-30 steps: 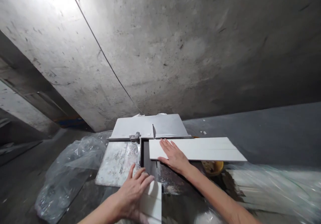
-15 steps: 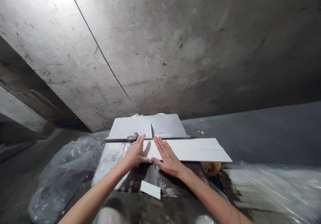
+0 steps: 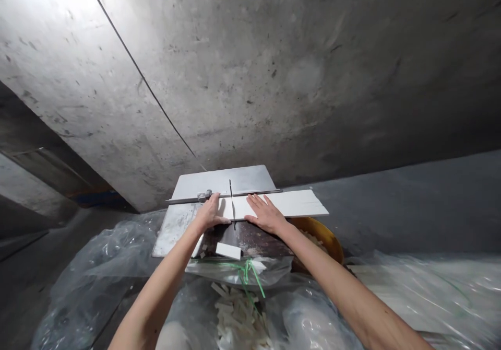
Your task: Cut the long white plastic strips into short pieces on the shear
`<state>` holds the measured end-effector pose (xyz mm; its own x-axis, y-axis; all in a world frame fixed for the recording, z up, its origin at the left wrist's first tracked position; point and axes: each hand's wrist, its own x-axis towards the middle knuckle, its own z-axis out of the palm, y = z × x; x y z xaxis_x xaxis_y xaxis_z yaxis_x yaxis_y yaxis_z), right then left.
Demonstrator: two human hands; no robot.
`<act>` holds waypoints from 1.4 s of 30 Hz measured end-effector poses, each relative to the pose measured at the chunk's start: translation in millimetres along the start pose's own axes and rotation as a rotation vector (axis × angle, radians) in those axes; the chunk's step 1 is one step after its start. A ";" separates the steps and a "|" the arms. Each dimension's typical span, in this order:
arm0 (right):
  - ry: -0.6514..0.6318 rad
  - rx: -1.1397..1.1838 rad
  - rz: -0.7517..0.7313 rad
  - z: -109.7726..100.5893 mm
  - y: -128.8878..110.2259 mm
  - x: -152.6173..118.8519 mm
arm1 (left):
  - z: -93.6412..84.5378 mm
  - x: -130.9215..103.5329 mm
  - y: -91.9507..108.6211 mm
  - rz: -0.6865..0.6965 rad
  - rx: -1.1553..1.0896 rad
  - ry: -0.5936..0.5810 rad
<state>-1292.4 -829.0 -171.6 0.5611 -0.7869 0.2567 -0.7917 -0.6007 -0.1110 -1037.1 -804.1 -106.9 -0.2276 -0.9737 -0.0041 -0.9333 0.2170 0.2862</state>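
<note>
A long white board [image 3: 297, 203] lies across the table saw [image 3: 176, 230], against the metal fence bar [image 3: 258, 191]. The saw blade [image 3: 233, 203] stands between my hands, and the board's white surface shows on both sides of it. Left of the blade, my left hand [image 3: 210, 214] holds the board's short end piece, thumb along the near edge and fingers toward the fence. My right hand [image 3: 266, 213] lies flat on the long part right of the blade, fingers stretched out. Close to the table's front edge rests a small white offcut [image 3: 228, 251].
A yellow bucket [image 3: 331, 237] with scraps stands beneath the board's right part. Below the table is a clear plastic bag with many white offcuts [image 3: 238, 313] and green string [image 3: 248, 272]. Plastic sheeting [image 3: 105, 256] lies left; a concrete wall [image 3: 235, 78] rises behind.
My hands have moved apart, and the blade now shows across the board between them. The view has shifted, bringing the bag of offcuts and more of the yellow bucket into sight.
</note>
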 end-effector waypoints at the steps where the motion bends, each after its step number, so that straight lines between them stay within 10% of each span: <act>1: 0.005 -0.003 -0.002 -0.7 -0.8 -2.5 | -0.1 -2.7 1.2 0.017 0.007 -0.004; 14: 0.183 -0.022 -0.109 5.3 -33.5 -115.5 | 4.7 -122.4 38.4 0.037 0.091 -0.170; 23: 0.067 0.089 -0.092 -2.9 -101.5 -73.0 | -6.3 -226.1 35.2 0.362 0.006 -0.183; 30: 0.173 0.253 0.081 -1.9 -128.4 -55.6 | 8.6 -170.7 -1.3 0.180 -0.103 0.149; 36: 0.129 0.275 0.007 -8.6 -101.3 -73.6 | 11.5 -103.4 30.5 0.006 -0.037 -0.060; 42: 0.039 0.050 -0.013 0.5 -38.8 -72.7 | 11.6 -70.3 13.9 0.030 -0.060 -0.028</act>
<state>-1302.3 -748.5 -186.5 0.5606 -0.7737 0.2952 -0.7710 -0.6177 -0.1548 -1037.3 -731.8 -113.8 -0.2639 -0.9643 -0.0215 -0.9077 0.2407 0.3437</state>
